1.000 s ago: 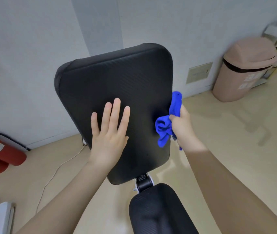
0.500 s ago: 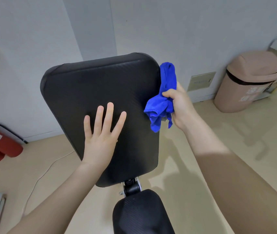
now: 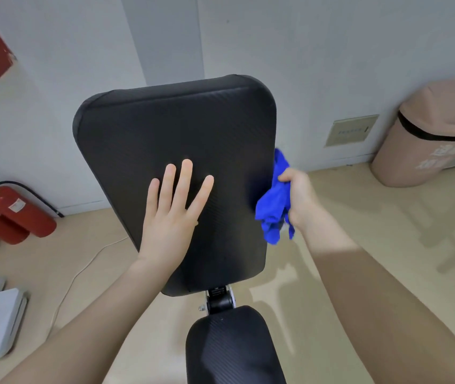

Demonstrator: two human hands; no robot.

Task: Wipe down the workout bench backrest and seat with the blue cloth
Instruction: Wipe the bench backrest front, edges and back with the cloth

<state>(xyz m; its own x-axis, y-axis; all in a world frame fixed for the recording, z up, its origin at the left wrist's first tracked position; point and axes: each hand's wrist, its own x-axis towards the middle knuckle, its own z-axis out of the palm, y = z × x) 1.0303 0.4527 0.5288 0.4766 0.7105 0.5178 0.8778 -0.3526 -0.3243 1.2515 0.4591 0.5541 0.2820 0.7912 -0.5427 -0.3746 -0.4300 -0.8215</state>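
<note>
The left hand [image 3: 171,217] lay flat, fingers spread, bracing the black padded vinyl backrest [image 3: 176,151]; the right hand [image 3: 298,200] clenched the bunched blue microfibre cloth [image 3: 275,206] against its side edge. Firm, overlapping strokes would serve best.

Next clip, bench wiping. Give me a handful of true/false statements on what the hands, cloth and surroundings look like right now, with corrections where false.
1. The left hand lies flat, fingers spread, on the backrest. True.
2. The right hand holds the cloth bunched at the backrest's right edge. True.
3. The cloth is spread out on the seat. False: nothing lies on the seat; the cloth is up by the backrest.
4. A red extinguisher lies on the floor at the left. True.
5. The bin stands left of the bench. False: it stands at the right, by the wall.
</note>
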